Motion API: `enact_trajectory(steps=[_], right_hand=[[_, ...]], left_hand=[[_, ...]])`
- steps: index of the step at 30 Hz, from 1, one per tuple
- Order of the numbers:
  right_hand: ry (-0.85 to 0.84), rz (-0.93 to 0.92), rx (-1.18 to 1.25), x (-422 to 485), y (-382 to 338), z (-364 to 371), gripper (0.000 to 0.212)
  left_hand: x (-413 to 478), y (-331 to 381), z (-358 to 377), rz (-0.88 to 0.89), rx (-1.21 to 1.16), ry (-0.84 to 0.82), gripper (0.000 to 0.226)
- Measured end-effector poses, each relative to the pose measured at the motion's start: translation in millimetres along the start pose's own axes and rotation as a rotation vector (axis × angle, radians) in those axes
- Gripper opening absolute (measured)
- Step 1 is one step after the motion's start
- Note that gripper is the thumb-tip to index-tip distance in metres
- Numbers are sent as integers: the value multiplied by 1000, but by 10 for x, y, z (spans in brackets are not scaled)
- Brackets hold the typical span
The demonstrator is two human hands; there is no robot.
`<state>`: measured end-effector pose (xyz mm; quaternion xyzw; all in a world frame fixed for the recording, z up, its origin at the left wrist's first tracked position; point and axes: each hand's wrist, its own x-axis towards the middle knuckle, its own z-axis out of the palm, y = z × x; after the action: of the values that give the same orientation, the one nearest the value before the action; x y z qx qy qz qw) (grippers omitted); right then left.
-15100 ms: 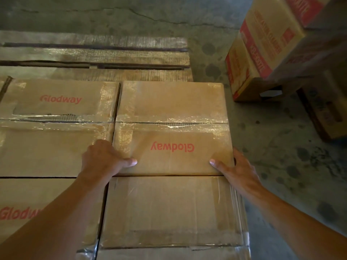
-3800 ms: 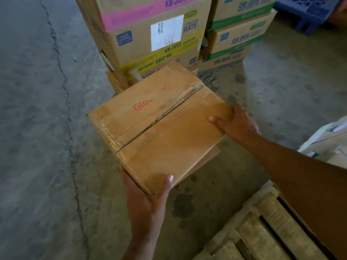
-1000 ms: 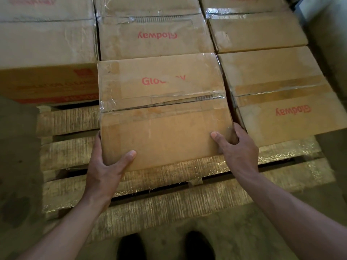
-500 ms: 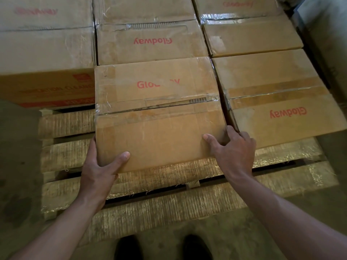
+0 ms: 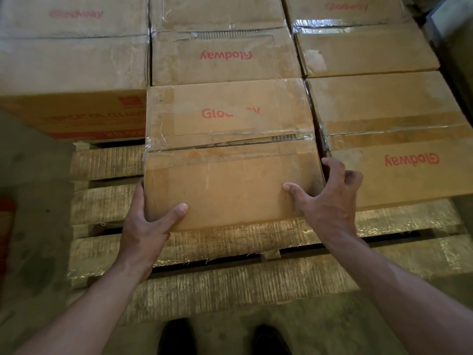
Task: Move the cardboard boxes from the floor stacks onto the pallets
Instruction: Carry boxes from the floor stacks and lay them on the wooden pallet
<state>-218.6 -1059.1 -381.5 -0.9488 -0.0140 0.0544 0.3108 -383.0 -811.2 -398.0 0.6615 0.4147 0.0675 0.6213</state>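
Observation:
A taped brown cardboard box [image 5: 230,149] with red Glodway lettering lies on the wooden pallet [image 5: 230,283], in the middle of the front row. My left hand [image 5: 148,224] grips its near left corner, thumb on top and fingers down the side. My right hand [image 5: 330,201] is at its near right corner, thumb on the lid, index finger in the gap beside the neighbouring box, other fingers curled and lifted.
More Glodway boxes fill the pallet: one to the right [image 5: 389,139], one behind [image 5: 225,55], one back right [image 5: 363,44], and a taller box [image 5: 71,73] at the left. Bare slats [image 5: 105,190] show left of the held box. Concrete floor and my shoes [image 5: 176,336] lie below.
The box has been carried from the floor stack and set on the pallet, then pushed back against the box behind. My right hand's fingers have lifted from its side.

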Motion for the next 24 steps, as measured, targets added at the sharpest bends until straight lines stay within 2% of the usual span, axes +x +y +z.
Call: enact_trajectory(steps=[4,8,10,14,19,24], right_hand=[[-31,-18,-5,106,-38,22,87],[-64,-53,-53,41,-44,19,78],[-71,-93,-91,-26,-110,19,71],[-148,-204,-137,-277,-416,73,59],[-278,-346,-123,-763,-1064,278,57],[-410,-464,-161,-1535,-1943,703,58]], left_hand=[[8,27,11,-15,50,9,79],[-22,112,-27,8,194,22,93],[-63,206,-63,40,277,85,93],[-232,308,-290,127,412,276,77],[-553,183,-978,106,441,395,69],[-982,-103,-2144,33,381,522,74]])
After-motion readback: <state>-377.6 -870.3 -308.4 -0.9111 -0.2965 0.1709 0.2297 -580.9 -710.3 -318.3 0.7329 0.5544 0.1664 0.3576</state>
